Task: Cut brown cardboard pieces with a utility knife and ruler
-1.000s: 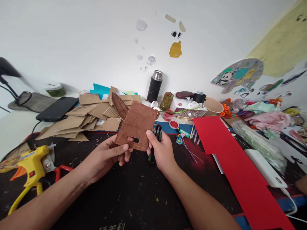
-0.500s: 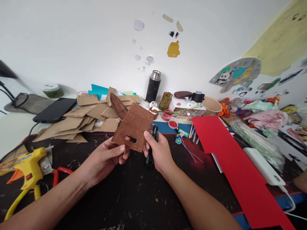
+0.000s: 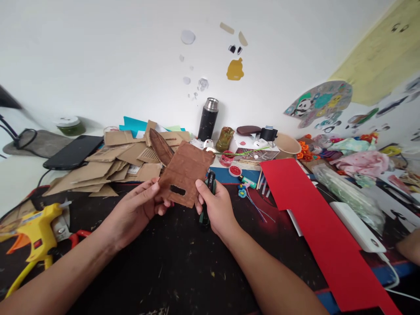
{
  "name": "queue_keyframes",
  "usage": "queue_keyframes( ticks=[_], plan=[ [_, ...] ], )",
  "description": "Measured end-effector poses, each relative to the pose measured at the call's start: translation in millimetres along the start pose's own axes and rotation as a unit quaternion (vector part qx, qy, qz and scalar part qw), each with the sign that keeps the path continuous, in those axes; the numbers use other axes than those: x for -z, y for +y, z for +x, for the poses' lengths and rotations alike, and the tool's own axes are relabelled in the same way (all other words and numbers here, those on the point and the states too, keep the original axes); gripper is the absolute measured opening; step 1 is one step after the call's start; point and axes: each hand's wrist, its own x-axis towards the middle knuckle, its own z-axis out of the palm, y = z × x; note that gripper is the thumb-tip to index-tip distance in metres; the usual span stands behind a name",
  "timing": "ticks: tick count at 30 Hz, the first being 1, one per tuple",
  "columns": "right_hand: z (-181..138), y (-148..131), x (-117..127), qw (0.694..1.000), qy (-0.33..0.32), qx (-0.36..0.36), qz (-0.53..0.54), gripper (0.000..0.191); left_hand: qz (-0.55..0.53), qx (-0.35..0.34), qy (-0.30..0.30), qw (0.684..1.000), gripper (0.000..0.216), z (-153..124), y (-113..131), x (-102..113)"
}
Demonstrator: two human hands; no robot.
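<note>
A flat brown painted cardboard piece (image 3: 185, 170) with a rectangular slot near its lower edge is held up over the dark work mat. My left hand (image 3: 141, 208) pinches its left edge between thumb and fingers. My right hand (image 3: 216, 205) grips the lower right edge with the thumb in front. In the same right hand is a dark green and black tool (image 3: 211, 178) with white lettering; its kind is unclear. Behind the upper left corner sticks out a brown leaf-shaped piece (image 3: 160, 146); whether it is joined on I cannot tell.
Cardboard scraps (image 3: 98, 168) are piled at the back left. A yellow glue gun (image 3: 41, 232) lies at the left, near red-handled pliers (image 3: 78, 236). A large red sheet (image 3: 315, 218) and a white power strip (image 3: 356, 227) occupy the right. A black thermos (image 3: 208, 120) stands behind.
My left hand has shifted slightly left and up along the cardboard's edge, its fingers no longer showing through the slot. My right hand keeps its grip. The view has moved slightly.
</note>
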Motion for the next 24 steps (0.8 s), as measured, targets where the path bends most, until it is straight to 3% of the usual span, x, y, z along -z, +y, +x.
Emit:
queue_keyframes(
  ticks=[3, 8, 17, 24],
  plan=[
    [-1, 0, 0, 1.000, -0.011, 0.005, -0.026, 0.052, 0.008, -0.009, 0.054, 0.998, 0.050, 1, 3, 0],
    [-1, -2, 0, 1.000, -0.030, -0.003, -0.004, 0.055, 0.024, -0.036, 0.079, 0.996, 0.048, 2, 4, 1],
    [9, -12, 6, 0.996, 0.023, -0.029, 0.084, 0.064, 0.075, -0.083, 0.075, 0.991, 0.034, 5, 24, 11],
    [4, -5, 3, 0.997, -0.004, -0.062, 0.044, 0.059, 0.070, -0.071, 0.061, 0.993, 0.054, 7, 27, 13]
  ],
)
